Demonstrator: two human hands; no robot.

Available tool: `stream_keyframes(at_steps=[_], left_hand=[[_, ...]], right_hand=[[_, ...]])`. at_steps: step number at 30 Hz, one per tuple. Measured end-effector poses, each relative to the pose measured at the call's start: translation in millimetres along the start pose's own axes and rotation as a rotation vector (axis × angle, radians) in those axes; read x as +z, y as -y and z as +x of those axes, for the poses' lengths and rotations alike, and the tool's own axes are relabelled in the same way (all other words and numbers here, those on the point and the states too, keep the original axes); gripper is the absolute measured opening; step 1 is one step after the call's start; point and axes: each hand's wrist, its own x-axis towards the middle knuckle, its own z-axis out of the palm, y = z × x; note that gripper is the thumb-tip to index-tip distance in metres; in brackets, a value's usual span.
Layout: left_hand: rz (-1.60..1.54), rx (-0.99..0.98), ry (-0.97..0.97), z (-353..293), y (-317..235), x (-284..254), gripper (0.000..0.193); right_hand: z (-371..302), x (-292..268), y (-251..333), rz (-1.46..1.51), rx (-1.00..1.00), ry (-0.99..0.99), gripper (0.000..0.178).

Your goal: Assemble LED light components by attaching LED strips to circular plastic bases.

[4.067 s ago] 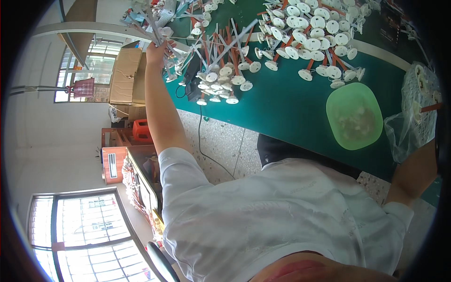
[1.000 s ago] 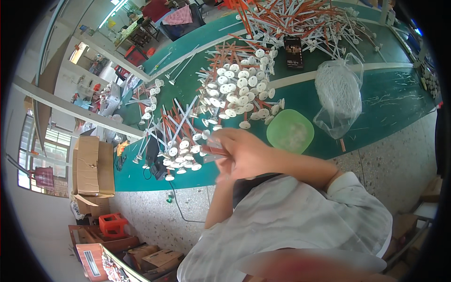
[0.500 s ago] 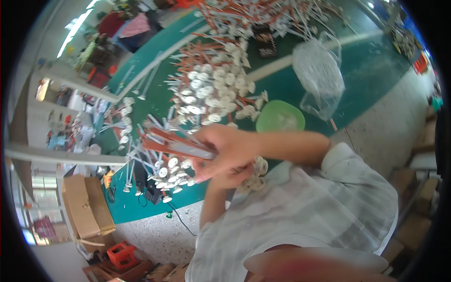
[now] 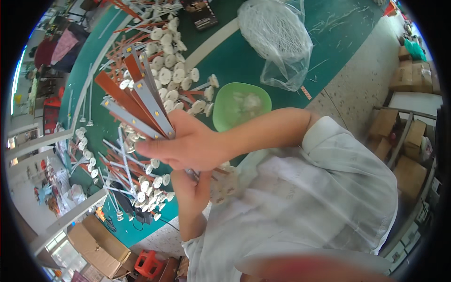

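Note:
A bundle of LED strip pieces (image 4: 152,105), grey with yellow chips and orange-brown on other faces, fans up and left out of my right hand (image 4: 195,141), whose fingers are closed round it. Just below, my left hand (image 4: 190,188) is closed round the bundle's lower part; the right hand hides some of its fingers. White round discs (image 4: 223,185) at the bundle's lower end show against the shirt. Behind the hands lies a pile of similar disc-ended strips (image 4: 169,75), and a smaller pile (image 4: 148,188) lies to their left.
On the green table (image 4: 244,56), a green bowl (image 4: 221,110) with whitish bits stands beyond my right forearm. Farther back are a clear plastic bag (image 4: 277,37) of thin pale strands and a dark box (image 4: 199,13). An open carton (image 4: 98,244) and red stool (image 4: 149,264) stand lower left.
The view has turned, so the table's things sit farther left. The held strips now point more upward and spread in a fan. Both hands keep their grip on the bundle.

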Motion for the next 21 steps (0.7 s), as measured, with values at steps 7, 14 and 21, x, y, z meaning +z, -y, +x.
stream_keyframes(at_steps=[7, 14, 21], left_hand=[[-0.085, -0.087, -0.022, 33, -15, 15, 0.041], [-0.468, -0.042, 0.281, 48, 7, 31, 0.029], [-0.864, -0.05, 0.292, 50, 9, 51, 0.035]], right_hand=[[3, -20, 2, 0.209, -0.177, -0.199, 0.011], [-11, -68, 18, -0.243, -0.109, 0.033, 0.029], [-21, -66, 28, -0.401, -0.04, -0.012, 0.02]])
